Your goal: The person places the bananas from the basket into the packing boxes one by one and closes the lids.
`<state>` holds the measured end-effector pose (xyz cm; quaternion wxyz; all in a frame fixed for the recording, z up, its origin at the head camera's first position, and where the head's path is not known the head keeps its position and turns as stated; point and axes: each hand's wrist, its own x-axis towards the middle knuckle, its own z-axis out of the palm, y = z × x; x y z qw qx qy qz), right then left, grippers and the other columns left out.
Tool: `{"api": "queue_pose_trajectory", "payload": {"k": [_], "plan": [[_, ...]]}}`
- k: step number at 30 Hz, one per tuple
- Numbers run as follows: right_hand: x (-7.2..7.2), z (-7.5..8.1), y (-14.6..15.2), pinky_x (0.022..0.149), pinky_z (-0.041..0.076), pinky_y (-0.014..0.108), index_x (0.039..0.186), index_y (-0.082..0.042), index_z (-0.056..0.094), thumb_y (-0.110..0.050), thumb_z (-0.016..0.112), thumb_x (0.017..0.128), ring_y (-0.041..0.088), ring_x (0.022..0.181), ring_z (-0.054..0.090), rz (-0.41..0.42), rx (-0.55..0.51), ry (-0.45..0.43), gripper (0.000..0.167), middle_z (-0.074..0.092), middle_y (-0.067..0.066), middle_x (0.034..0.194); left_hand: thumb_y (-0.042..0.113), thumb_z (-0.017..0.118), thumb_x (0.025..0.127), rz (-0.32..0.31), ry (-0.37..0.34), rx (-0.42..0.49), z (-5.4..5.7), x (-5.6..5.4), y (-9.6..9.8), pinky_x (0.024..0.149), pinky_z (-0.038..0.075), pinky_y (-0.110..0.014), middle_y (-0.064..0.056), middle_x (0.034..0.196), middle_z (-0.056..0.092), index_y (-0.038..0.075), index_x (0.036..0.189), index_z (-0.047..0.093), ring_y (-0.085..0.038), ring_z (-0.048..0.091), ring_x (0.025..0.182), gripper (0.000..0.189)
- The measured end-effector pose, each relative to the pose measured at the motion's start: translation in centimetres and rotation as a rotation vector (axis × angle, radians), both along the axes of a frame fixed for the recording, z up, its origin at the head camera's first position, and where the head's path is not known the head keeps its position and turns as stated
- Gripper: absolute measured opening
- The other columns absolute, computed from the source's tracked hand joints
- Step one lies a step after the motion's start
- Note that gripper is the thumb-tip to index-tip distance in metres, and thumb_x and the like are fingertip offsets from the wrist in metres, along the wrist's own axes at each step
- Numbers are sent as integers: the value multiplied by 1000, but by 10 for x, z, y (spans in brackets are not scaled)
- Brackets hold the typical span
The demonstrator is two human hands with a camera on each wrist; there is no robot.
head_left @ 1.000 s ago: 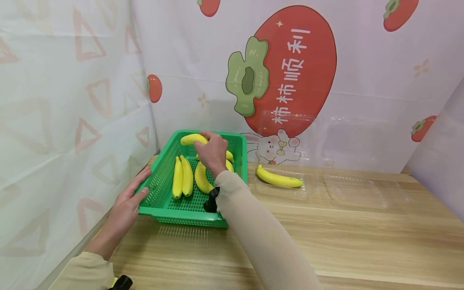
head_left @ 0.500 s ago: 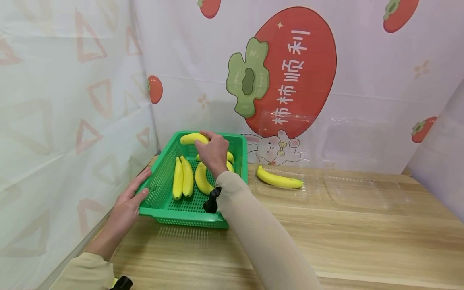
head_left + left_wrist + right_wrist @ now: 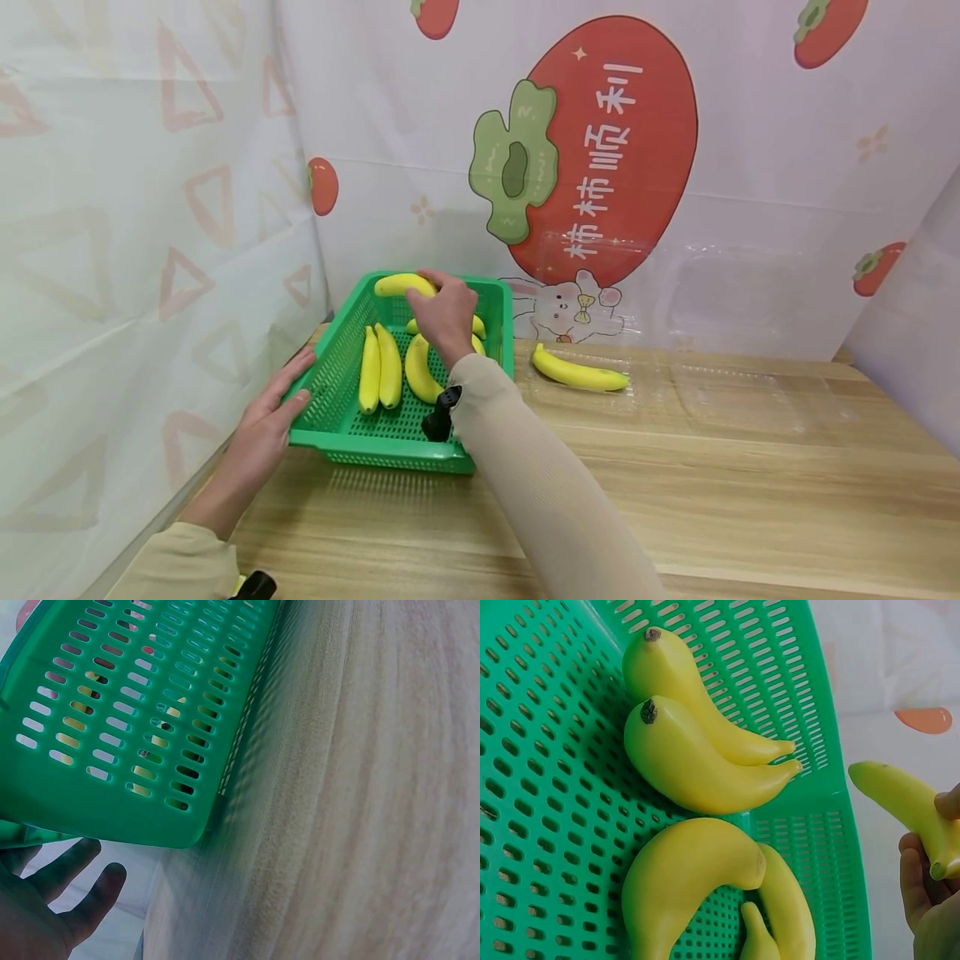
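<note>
My right hand (image 3: 444, 312) pinches a yellow banana (image 3: 402, 285) above the far end of the green perforated basket (image 3: 382, 450). In the right wrist view that banana (image 3: 896, 791) lies between thumb and fingers, apart from the basket wall. Several more bananas rest inside: a pair of bananas (image 3: 697, 757) side by side, with a curved banana (image 3: 682, 870) and others close together toward the right. Against the basket's left rim rests my left hand (image 3: 262, 425). The left wrist view shows its fingers (image 3: 97, 900) spread and nearly straight below the rim, its thumb hidden there.
Right of the basket, a clear plastic clamshell box (image 3: 652, 392) lies with its lid raised against the back cloth. One banana (image 3: 581, 369) sits in its left compartment. A wooden table (image 3: 675, 500) extends forward and right. A hanging cloth (image 3: 150, 292) borders the left side.
Both hands, the held banana and the basket keep almost the same places. The whole head view shifts only very slightly.
</note>
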<state>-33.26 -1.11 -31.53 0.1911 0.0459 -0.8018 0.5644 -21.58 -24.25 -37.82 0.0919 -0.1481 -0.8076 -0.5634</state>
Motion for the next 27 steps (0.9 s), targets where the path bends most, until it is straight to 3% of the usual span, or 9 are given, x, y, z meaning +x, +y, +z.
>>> {"api": "queue_pose_trajectory", "payload": {"k": [15,27], "plan": [[0,0,0,63,50,25,136,-13,74,-16,69,99,18,77,65,-2,-43,17,38,77,10,128,17,39,116,10,-2,-11,0,1,0,104,19,5,-12,179,18,5,167,32,-33,10,165,53],[1,0,1,66,52,26,136,-18,75,-17,70,99,18,82,66,-3,-61,-6,37,77,7,129,18,39,116,11,-19,-8,0,1,1,103,19,6,-12,179,17,6,167,31,-35,9,165,53]]}}
